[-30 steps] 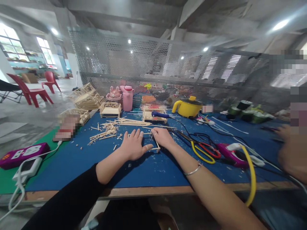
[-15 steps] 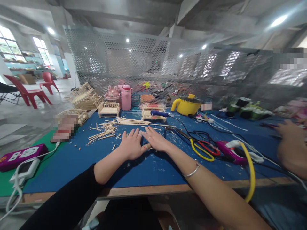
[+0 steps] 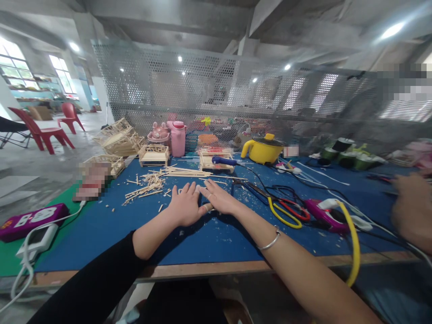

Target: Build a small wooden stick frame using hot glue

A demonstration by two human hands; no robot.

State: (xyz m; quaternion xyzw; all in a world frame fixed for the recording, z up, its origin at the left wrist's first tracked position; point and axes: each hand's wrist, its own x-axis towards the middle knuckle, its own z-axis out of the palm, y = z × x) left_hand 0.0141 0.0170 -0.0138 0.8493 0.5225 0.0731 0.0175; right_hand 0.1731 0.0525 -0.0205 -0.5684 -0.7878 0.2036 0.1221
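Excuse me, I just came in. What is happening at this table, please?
The camera wearer's left hand and right hand lie palm down, close together, over the blue mat, mostly hiding what is beneath. Beyond them are loose wooden sticks and a small wooden frame. A blue tool appears to rest on a second wooden frame.

You wear a plain black sleeve (image 3: pixel 96 272) on the left, its cuff (image 3: pixel 135 245) ending well short of your left hand (image 3: pixel 185 205). Behind your right hand (image 3: pixel 218 197), a thin silver-coloured bangle (image 3: pixel 271 243) (with a small rounded knob (image 3: pixel 277 228)) circles the forearm (image 3: pixel 293 258). Dark clothing (image 3: pixel 182 300) covers your lap, its cut too shadowed to make out.
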